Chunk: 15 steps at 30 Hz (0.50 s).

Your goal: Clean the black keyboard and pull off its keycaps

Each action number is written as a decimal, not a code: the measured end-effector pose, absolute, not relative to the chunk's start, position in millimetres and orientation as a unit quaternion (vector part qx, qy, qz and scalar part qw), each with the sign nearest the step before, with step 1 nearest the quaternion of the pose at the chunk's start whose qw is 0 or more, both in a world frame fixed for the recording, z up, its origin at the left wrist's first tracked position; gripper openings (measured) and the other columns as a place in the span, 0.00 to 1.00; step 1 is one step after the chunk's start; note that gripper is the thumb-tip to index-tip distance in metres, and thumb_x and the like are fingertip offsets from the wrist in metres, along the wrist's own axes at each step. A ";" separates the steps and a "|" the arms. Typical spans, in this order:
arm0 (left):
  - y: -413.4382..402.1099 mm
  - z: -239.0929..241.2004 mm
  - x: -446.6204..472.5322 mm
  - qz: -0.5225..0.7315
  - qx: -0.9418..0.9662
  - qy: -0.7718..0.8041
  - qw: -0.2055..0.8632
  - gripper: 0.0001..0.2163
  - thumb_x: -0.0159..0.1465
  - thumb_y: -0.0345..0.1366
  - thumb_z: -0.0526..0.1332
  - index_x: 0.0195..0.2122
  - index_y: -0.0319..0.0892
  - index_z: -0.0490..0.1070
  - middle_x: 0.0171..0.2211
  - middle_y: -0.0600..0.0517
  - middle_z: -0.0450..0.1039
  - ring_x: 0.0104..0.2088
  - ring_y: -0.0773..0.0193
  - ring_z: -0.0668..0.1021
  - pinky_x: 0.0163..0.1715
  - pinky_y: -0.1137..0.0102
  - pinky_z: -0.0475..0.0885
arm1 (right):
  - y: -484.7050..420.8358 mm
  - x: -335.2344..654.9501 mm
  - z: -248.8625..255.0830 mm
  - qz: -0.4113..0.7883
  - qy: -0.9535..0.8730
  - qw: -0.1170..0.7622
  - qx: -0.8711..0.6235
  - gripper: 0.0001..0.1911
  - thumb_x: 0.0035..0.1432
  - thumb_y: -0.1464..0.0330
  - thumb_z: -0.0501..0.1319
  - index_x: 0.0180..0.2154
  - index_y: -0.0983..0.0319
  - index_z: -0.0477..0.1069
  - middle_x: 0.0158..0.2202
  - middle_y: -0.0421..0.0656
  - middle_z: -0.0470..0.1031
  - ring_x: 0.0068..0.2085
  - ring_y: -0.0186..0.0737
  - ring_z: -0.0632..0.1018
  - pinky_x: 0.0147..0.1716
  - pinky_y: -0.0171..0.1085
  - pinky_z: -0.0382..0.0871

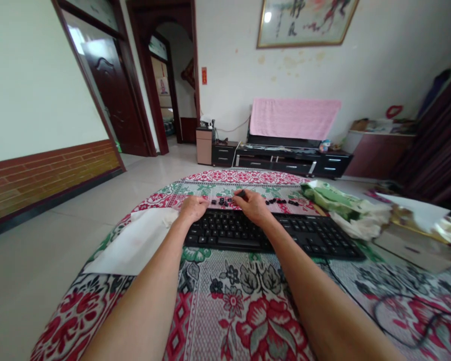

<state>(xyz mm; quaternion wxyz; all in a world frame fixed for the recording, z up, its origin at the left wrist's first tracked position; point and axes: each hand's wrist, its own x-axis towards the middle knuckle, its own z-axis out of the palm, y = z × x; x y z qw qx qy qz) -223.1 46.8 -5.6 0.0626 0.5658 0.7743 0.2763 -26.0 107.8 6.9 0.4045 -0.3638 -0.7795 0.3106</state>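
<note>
A black keyboard (270, 233) lies across a floral cloth (244, 301). Beyond its far edge, several loose black keycaps (281, 202) lie in a row on the cloth. My left hand (194, 206) rests as a loose fist at the keyboard's far left corner; I cannot see anything in it. Over the keyboard's far edge, my right hand (252, 205) has its fingers pinched on a small black keycap (241, 193).
A white cloth (135, 243) lies left of the keyboard. Crumpled green and white bags (342, 205) and flat boxes (413, 240) sit at the right. The keyboard's cable (398, 321) loops at the near right. A dark TV cabinet (285, 158) stands behind.
</note>
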 end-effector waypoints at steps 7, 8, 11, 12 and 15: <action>43.3 -3.2 -226.3 0.294 0.550 0.775 0.107 0.08 0.56 0.35 0.60 0.33 0.49 0.79 0.34 0.54 0.80 0.37 0.62 0.79 0.39 0.71 0.70 | 86.3 -38.9 20.2 0.385 -0.807 0.356 -0.274 0.07 0.53 0.67 0.56 0.34 0.61 0.70 0.28 0.41 0.75 0.30 0.35 0.75 0.33 0.35 0.67; 43.2 -2.9 -225.5 0.294 0.548 0.775 0.110 0.09 0.56 0.35 0.60 0.34 0.48 0.79 0.34 0.54 0.80 0.36 0.62 0.79 0.38 0.72 0.70 | 85.6 -39.8 19.7 0.386 -0.810 0.349 -0.270 0.07 0.53 0.67 0.55 0.34 0.61 0.70 0.28 0.41 0.75 0.29 0.35 0.75 0.33 0.35 0.67; 43.4 -2.1 -223.2 0.295 0.546 0.776 0.115 0.09 0.56 0.33 0.59 0.34 0.46 0.79 0.34 0.53 0.80 0.36 0.62 0.79 0.38 0.72 0.69 | 86.0 -40.6 16.6 0.370 -0.829 0.328 -0.260 0.07 0.54 0.68 0.55 0.34 0.61 0.70 0.26 0.39 0.74 0.29 0.34 0.74 0.33 0.35 0.67; 43.5 -1.9 -222.6 0.294 0.546 0.776 0.115 0.09 0.56 0.33 0.59 0.34 0.46 0.79 0.35 0.53 0.80 0.37 0.62 0.78 0.38 0.72 0.69 | 86.2 -40.7 15.8 0.362 -0.836 0.325 -0.254 0.08 0.54 0.68 0.54 0.34 0.61 0.70 0.26 0.39 0.74 0.29 0.34 0.74 0.33 0.35 0.66; 43.8 -1.8 -222.1 0.292 0.551 0.774 0.115 0.09 0.55 0.32 0.59 0.34 0.46 0.79 0.35 0.53 0.80 0.36 0.61 0.78 0.38 0.71 0.69 | 84.6 -42.0 15.9 0.339 -0.856 0.315 -0.231 0.08 0.55 0.68 0.53 0.35 0.60 0.70 0.27 0.38 0.74 0.29 0.34 0.73 0.33 0.34 0.65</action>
